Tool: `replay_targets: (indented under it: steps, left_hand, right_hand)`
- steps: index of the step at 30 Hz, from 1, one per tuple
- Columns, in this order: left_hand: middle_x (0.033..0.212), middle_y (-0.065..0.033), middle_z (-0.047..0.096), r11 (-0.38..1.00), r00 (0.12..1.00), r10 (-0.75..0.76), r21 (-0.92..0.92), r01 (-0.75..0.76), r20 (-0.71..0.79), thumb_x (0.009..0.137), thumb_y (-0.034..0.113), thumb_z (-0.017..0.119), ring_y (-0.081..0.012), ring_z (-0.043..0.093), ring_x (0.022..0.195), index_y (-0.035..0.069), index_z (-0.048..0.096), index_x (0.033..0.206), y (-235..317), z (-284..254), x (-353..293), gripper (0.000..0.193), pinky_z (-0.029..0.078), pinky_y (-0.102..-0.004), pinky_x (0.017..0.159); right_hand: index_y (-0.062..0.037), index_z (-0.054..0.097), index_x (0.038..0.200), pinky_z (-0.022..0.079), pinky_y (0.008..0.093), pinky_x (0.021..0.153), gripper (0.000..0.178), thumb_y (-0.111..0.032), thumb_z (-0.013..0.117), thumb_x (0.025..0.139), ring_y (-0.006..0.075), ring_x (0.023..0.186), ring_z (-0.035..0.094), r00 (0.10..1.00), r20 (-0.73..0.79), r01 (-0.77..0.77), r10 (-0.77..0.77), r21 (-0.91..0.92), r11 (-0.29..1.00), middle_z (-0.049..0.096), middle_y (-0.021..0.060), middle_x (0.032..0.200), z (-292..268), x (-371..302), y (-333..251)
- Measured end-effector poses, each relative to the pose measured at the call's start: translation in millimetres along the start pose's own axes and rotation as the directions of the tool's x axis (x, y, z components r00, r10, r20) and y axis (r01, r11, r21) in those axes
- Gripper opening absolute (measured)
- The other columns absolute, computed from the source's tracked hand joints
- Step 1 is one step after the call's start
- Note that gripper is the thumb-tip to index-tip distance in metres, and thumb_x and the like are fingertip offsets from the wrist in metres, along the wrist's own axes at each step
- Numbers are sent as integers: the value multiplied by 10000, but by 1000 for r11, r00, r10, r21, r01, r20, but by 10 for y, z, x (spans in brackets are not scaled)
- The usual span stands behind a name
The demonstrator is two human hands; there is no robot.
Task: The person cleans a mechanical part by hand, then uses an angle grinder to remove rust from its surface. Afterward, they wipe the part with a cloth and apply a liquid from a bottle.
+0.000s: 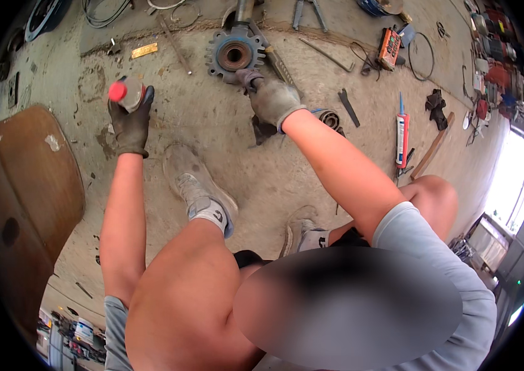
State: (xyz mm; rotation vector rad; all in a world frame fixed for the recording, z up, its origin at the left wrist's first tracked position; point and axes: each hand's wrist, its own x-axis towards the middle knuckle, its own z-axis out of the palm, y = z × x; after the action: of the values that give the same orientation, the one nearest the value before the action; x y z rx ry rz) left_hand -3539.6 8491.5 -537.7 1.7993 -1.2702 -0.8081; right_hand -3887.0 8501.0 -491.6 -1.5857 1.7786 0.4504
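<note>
My left hand (131, 127), in a dark work glove, is closed around a can with a red cap (118, 91), held tilted over the floor. Out in front, my right hand (276, 102), in a grey glove, grips a purplish-grey rag (249, 77) at the near edge of a toothed gear (217, 54). The gear has a round greasy bore at its centre and is joined to a metal shaft (245, 11) behind it. Below my right wrist sits a bearing-like ring (330, 117), partly covered by the arm. A dark scrap (263, 131) lies beside it.
A red-and-white sealant tube (402, 139), a wooden stick (433, 147) and an orange handheld controller (390, 48) lie to the right. Metal rods (327, 54) and a yellow strip (144, 51) are farther off. A brown curved panel (33, 167) stands at left. My shoes (191, 176) are close below.
</note>
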Motion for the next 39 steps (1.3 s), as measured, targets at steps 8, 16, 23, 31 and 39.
replay_targets:
  steps: [8, 16, 23, 31, 39]
  left_hand:
    - [1231, -61, 739, 995, 932, -103, 31, 98, 348, 887, 344, 922, -151, 691, 957, 62, 627, 1379, 748, 258, -32, 639, 573, -342, 835]
    - [951, -56, 750, 924, 743, -294, 378, 60, 602, 921, 502, 838, -149, 674, 786, 58, 659, 1323, 1279, 372, -229, 625, 542, -331, 739]
    - [1055, -150, 785, 783, 691, -198, 536, -315, 695, 883, 508, 844, -297, 766, 940, 67, 651, 1389, 1648, 565, 222, 699, 581, -452, 863]
    - [1200, -133, 753, 71, 556, 147, 551, -831, 818, 840, 283, 876, -332, 714, 1167, 155, 687, 1288, 1890, 783, 880, 503, 556, -480, 1018]
    - [1241, -80, 724, -42, 471, 194, 487, -872, 861, 817, 136, 886, -278, 672, 1233, 189, 721, 1242, 2170, 1051, 943, 459, 538, -442, 1058]
  right_hand:
    - [-205, 683, 1437, 564, 456, 1071, 442, -194, 530, 1022, 361, 1297, 690, 978, -199, 68, -60, 38, 997, 704, 168, 1425, -244, 361, 253]
    - [-190, 654, 1450, 570, 484, 1028, 418, -251, 534, 1054, 406, 1179, 721, 971, -216, 111, -106, 12, 994, 748, 192, 1295, -188, 190, 285]
    - [-207, 635, 1489, 575, 483, 1025, 489, -155, 521, 1017, 400, 1195, 726, 989, -134, 62, -59, 16, 998, 740, 204, 1319, -187, 207, 274]
    - [-220, 623, 1527, 581, 480, 1025, 557, -112, 530, 989, 378, 1223, 729, 993, -112, 46, -32, 127, 991, 734, 172, 1368, -243, 94, 154]
    - [-253, 577, 1552, 580, 471, 1028, 560, -131, 509, 1010, 380, 1212, 726, 997, -76, 24, -20, 58, 998, 738, 189, 1336, -258, 104, 189]
